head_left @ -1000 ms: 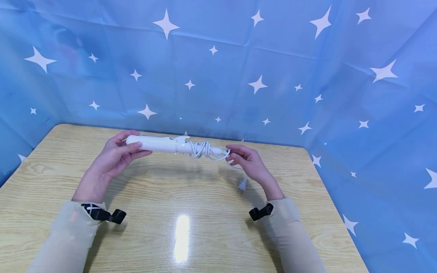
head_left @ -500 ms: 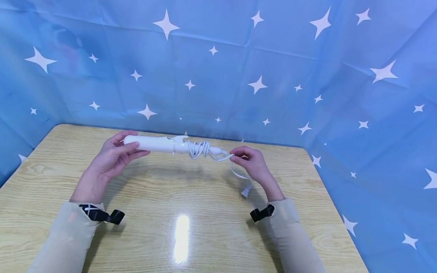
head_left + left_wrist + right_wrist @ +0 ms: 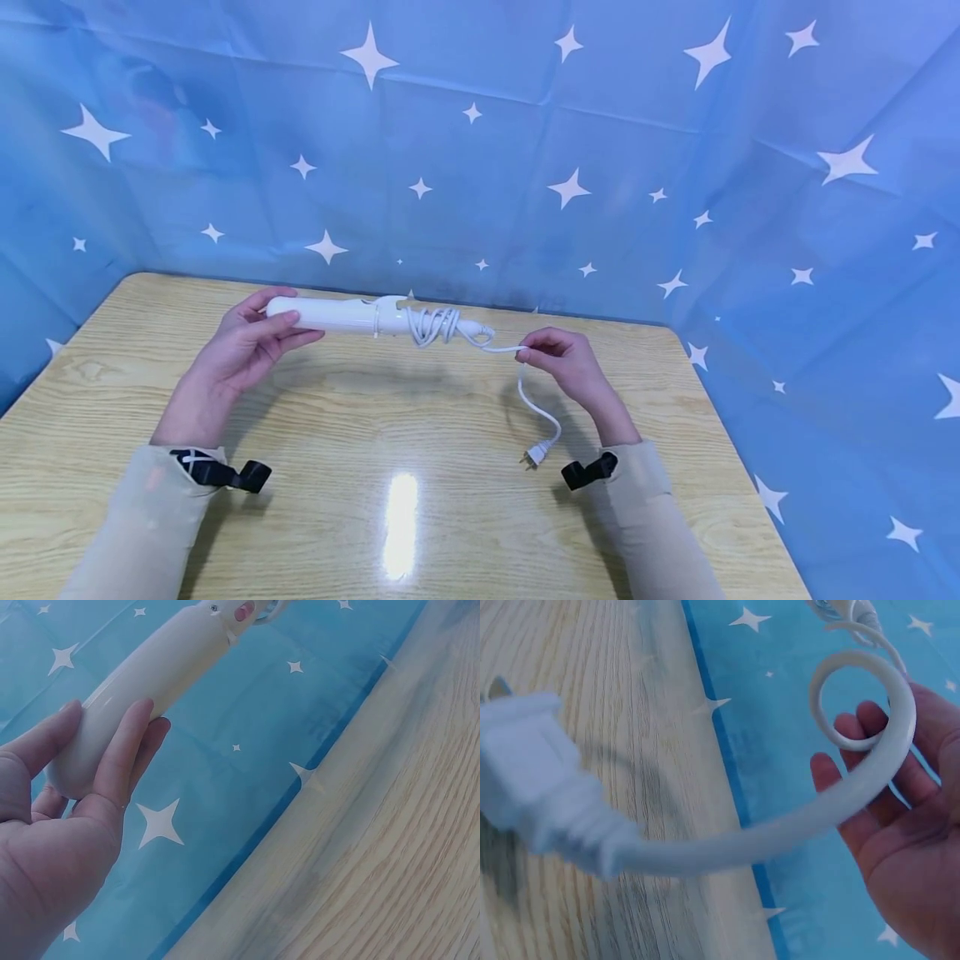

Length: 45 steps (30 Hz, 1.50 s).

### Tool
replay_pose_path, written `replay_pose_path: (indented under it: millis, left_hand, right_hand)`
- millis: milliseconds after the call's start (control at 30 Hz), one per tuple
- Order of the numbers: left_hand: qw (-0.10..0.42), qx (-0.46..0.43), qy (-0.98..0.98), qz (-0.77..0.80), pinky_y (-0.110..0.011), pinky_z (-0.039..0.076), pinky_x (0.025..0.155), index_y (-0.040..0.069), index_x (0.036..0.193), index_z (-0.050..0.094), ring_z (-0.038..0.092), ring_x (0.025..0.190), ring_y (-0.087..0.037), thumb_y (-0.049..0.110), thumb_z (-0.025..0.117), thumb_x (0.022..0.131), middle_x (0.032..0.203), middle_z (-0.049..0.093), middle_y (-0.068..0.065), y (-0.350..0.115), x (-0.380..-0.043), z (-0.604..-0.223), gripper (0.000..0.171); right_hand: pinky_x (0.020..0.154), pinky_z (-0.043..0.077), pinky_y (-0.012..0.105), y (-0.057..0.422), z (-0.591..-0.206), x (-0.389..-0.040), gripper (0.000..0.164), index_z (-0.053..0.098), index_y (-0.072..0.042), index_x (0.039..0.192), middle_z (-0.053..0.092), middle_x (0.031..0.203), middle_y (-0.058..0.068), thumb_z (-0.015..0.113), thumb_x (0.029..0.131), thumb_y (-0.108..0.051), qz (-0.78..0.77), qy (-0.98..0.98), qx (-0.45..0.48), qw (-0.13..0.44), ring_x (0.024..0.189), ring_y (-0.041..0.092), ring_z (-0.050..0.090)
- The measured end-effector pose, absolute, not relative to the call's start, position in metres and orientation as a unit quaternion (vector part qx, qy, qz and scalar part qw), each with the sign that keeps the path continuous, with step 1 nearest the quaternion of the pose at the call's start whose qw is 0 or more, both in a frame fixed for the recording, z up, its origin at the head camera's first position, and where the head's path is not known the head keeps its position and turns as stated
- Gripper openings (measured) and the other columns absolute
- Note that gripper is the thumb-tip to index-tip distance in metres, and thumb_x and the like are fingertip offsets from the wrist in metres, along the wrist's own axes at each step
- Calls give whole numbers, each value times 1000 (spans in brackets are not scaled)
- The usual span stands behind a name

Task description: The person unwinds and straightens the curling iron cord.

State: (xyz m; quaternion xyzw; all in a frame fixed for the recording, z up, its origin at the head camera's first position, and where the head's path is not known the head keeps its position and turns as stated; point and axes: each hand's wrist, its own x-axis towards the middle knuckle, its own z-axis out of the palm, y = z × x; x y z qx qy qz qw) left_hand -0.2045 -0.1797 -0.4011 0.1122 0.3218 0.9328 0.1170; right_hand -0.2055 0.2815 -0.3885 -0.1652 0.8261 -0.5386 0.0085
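Observation:
A white appliance [image 3: 326, 315], shaped like a curling iron, is held level above the table. Its thick rounded end lies in my left hand [image 3: 247, 343], pinched between thumb and fingers. In the left wrist view, a pink button [image 3: 244, 610] shows near the far end of its body. White power cord [image 3: 435, 327] is wound in several loops round the narrower end. My right hand [image 3: 573, 367] pinches the cord's free stretch between thumb and fingers. Below that hand the cord curves down to a two-pin plug [image 3: 537, 452], which also looms large in the right wrist view.
A light wood-grain table [image 3: 322, 517] lies beneath both hands, with a bright light reflection near its front. Blue cloth [image 3: 480, 150] with white stars hangs behind the table and at its sides. Black wrist cameras [image 3: 588, 471] sit at both cuffs.
My right hand has moved right, drawing out a longer straight stretch of cord. The plug has swung down lower. My left hand has shifted slightly left, and the appliance has rolled a little.

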Motion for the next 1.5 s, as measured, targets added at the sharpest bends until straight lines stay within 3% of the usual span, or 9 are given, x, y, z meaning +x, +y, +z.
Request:
replay_pose_path:
  millis: [167,400,500,700,833,1167,1300,1500]
  left_hand:
    - [117,114,316,934,-51,57,94,-4,113,70,65,112,-35,-21,46,99,129,45,-18,-182,-204,-400,33]
    - [115,113,318,934,-52,57,94,-4,113,69,65,112,-35,-21,46,99,129,45,-19,-185,-204,-402,32]
    - [113,113,327,931,-51,57,94,-3,113,69,66,112,-35,-20,46,99,130,43,-19,-186,-204,-404,32]
    - [122,109,319,934,-51,57,94,-3,112,70,66,112,-35,-21,45,99,128,45,-19,-186,-204,-406,33]
    - [126,109,310,936,-51,57,95,-3,113,70,65,113,-36,-21,45,99,129,45,-19,-186,-204,-406,33]
    - [135,122,291,939,-51,57,96,-3,114,69,65,113,-35,-20,42,101,125,50,-18,-187,-204,-408,35]
    - [137,123,287,940,-51,57,96,-4,113,69,64,113,-35,-20,42,101,126,49,-19,-185,-204,-407,34]
    - [135,121,286,941,-52,57,96,-4,113,69,65,113,-36,-20,42,100,126,49,-19,-184,-204,-407,34]
  right_hand:
    - [72,59,40,287,-386,-203,17,72,5,105,72,88,3,72,97,-10,-539,826,-161,12,87,43,64]
    - [74,58,26,305,-382,-200,19,69,10,106,72,87,0,71,97,-7,-557,816,-152,-2,83,20,68]
    - [76,59,25,312,-382,-199,21,67,12,106,72,87,-1,70,98,-7,-561,814,-148,-8,82,16,68]
    - [84,61,31,321,-382,-199,28,64,15,109,72,86,-1,69,100,-11,-574,808,-133,-11,84,16,68]
    - [83,61,31,323,-385,-200,22,67,10,107,72,85,0,70,100,-11,-585,801,-126,-22,84,15,68]
    - [79,62,30,309,-379,-195,19,66,9,114,74,94,2,66,100,-3,-583,784,-211,19,87,18,71]
    - [88,61,31,305,-373,-196,26,64,13,119,74,100,0,64,102,-7,-580,786,-213,29,92,14,72]
    - [92,60,28,292,-359,-196,27,68,10,120,74,107,14,65,102,-9,-549,813,-192,30,96,20,73]
